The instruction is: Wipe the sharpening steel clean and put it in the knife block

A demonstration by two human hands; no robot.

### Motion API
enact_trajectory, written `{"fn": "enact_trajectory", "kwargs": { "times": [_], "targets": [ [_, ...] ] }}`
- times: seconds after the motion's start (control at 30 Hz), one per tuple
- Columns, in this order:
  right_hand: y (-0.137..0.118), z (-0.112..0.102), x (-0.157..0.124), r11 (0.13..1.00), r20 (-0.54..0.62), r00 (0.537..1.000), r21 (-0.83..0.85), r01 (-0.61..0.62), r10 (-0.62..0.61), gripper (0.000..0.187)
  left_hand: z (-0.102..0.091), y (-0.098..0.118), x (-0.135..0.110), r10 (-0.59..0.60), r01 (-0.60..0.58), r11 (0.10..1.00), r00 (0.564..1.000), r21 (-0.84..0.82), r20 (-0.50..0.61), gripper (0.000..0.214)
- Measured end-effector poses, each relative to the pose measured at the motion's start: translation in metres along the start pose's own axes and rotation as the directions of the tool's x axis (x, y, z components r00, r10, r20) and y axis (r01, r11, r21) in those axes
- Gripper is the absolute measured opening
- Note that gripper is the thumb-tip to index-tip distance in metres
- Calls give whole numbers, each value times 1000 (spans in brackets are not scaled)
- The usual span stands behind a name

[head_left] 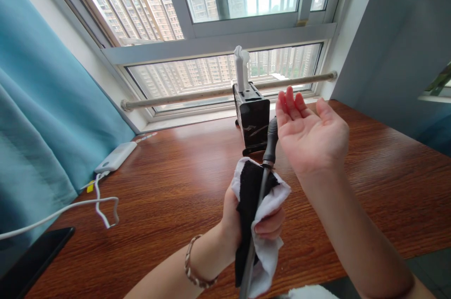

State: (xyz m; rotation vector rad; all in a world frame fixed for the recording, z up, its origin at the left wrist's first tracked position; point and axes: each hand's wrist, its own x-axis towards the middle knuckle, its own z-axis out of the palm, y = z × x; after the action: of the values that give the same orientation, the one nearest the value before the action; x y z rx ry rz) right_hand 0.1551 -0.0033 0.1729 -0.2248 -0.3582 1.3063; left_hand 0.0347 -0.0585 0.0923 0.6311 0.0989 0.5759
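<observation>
My left hand (pixel 231 224), with a patterned bracelet at the wrist, is closed around a black-and-white cloth (pixel 271 200). Folded partly about a grey metal rod (pixel 248 266), the cloth leaves the rod's upper side showing. The rod ends in a dark ribbed handle (pixel 270 144) and looks like a sharpening steel; its near end runs out of the picture. My right hand (pixel 312 134) is open, palm up with the fingers stretched, just right of the handle. Whether it touches the handle I cannot tell.
Behind the handle stands a black block-shaped holder (pixel 255 122) with white handles (pixel 240 71) sticking up. A white power adapter (pixel 116 155) with a white cable (pixel 70 206) lies on the brown wooden table (pixel 169 186). A dark flat device (pixel 38 256) is at lower left, a blue curtain (pixel 45 97) beyond.
</observation>
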Motion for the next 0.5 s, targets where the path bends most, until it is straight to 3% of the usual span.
{"fn": "enact_trajectory", "kwargs": {
  "times": [0.13,0.3,0.43,0.5],
  "targets": [
    [0,1,0,998,-33,999,54,-36,38,28,0,3,1,-53,52,998,998,-27,-29,65],
    [6,-5,11,999,-102,994,-31,-35,32,23,-4,3,4,-76,78,997,992,17,-96,61],
    [26,-42,25,976,-100,988,-197,97,-118,14,-9,3,8,88,-60,990,971,128,-222,42],
    [36,-70,26,959,-125,990,-282,32,-70,11,-15,5,12,124,-82,982,959,167,-257,34]
  ]
}}
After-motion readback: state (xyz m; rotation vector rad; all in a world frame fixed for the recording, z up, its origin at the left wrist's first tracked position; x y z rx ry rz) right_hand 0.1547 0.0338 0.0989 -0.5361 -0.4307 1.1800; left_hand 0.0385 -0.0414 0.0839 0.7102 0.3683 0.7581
